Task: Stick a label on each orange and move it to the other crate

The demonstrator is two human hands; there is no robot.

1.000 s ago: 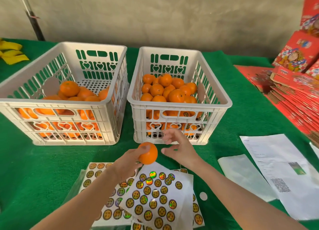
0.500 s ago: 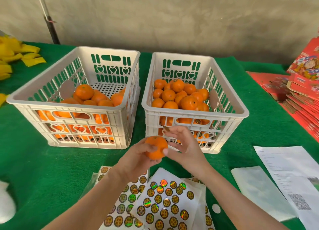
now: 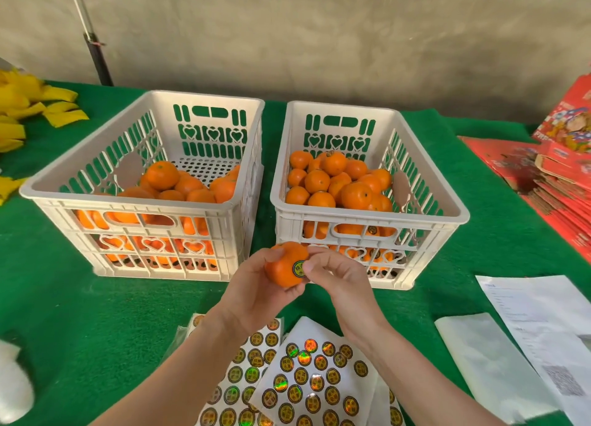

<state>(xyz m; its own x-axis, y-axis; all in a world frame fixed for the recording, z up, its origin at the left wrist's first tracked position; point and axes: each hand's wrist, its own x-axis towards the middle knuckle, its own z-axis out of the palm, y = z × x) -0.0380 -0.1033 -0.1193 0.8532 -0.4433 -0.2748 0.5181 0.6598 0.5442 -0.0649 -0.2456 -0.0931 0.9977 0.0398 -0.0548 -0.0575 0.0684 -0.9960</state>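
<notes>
The left crate (image 3: 128,202) and right crate (image 3: 367,218) stood side by side, oranges (image 3: 332,185) in both. Before the right crate's near corner I held one orange (image 3: 281,270) between my left hand (image 3: 252,293) and right hand (image 3: 340,278). Label sheets (image 3: 307,377) lay nearest me, with papers (image 3: 543,313) to their right.

The bare left forearm (image 3: 179,365) comes in from 7 o'clock and slants up toward 1 o'clock. The left hand (image 3: 252,286) sits mid-view, palm turned up, fingers curled under an orange (image 3: 281,272), thumb over its 10 o'clock side. The bare right forearm (image 3: 415,368) enters from 5 o'clock and slants toward 11 o'clock. The right hand (image 3: 340,278) meets the fruit's 3 o'clock side, thumb tip on the label (image 3: 298,268), forefinger on the upper edge, the other fingers curled in.
</notes>
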